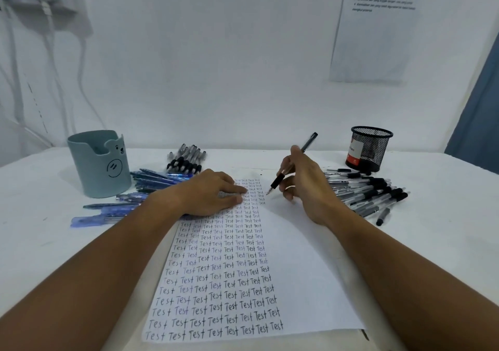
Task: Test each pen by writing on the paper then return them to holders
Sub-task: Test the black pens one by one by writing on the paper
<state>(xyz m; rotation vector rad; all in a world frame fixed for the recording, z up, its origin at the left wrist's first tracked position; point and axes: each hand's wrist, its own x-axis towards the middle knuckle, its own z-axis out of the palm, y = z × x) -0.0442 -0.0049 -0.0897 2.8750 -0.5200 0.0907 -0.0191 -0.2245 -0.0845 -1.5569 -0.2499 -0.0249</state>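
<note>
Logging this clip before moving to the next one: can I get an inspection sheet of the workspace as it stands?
Surface: white table, paper in the middle, its left part filled with rows of "Test".
Job's things: pen in the right hand, tip at the paper; bear holder far left; mesh holder far right.
Clutter: blue pens left, black-grip pens behind, black pens right.
Hands: left hand flat on the paper; right grips the pen.
Cables: white cords hanging on the wall, left.
Surroundings: white wall, printed sheet taped upper right.
</note>
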